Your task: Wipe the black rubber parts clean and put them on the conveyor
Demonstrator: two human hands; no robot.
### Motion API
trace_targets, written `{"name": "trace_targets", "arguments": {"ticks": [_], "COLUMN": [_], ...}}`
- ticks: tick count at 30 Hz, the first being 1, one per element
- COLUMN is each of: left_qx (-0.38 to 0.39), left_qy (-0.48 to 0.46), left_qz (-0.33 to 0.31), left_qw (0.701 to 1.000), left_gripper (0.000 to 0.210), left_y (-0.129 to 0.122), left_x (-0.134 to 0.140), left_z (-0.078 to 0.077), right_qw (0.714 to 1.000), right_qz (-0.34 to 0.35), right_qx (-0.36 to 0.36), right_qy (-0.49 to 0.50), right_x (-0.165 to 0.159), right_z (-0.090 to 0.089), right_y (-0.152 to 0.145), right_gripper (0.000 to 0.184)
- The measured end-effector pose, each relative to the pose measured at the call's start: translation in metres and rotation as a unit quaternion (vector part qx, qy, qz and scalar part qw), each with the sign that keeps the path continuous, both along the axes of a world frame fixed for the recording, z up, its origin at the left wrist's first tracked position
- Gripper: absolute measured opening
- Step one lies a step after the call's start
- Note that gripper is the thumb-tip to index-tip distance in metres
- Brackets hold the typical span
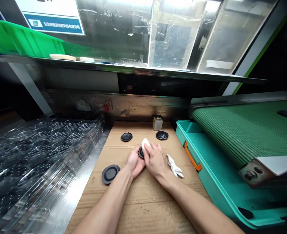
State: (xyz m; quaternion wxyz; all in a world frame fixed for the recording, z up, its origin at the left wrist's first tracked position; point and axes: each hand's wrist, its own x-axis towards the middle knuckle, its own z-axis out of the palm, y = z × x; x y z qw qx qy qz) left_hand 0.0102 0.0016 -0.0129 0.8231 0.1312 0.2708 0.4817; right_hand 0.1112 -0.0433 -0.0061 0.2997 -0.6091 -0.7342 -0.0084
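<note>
A green crate (pixel 24 40) stands on a metal shelf (pixel 133 69) near a blue-and-white sign (pixel 53 17).

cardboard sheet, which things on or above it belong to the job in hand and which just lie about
Belong to the job:
black round part, in the left hand
white wad, in the right hand
probably similar black parts nearby

Apparently just lying about:
white cloth
small bottle, use unclear
</note>
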Motion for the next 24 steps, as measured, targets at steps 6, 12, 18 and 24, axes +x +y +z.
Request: {"name": "trace_targets", "arguments": {"ticks": [6, 12, 18, 24], "left_qx": [-0.005, 0.010, 0.018, 0.015], "left_qy": [0.025, 0.041, 0.040, 0.019], "left_qz": [0.008, -0.009, 0.005, 0.019], "left_qw": [1.000, 0.999, 0.999, 1.000], "left_gripper": [0.033, 0.038, 0.038, 0.036], "left_y": [0.001, 0.000, 0.002, 0.004], "left_x": [0.002, 0.003, 0.002, 0.003], "left_z": [0.000, 0.000, -0.001, 0.001], "right_qw": [1.000, 1.000, 0.993, 0.987], "right_qz": [0.005, 0.008, -0.006, 0.051], "right_qx": [-0.014, 0.000, 0.055, -0.048], "right_qy": [-0.021, -0.019, 0.104, 0.146], "right_x": [0.003, 0.008, 0.027, 0.037], "right_z": [0.002, -0.003, -0.005, 0.002], "right_y": [-0.006, 0.003, 0.017, 0.006], "right_gripper": [0.032, 0.033, 0.041, 0.057]}}
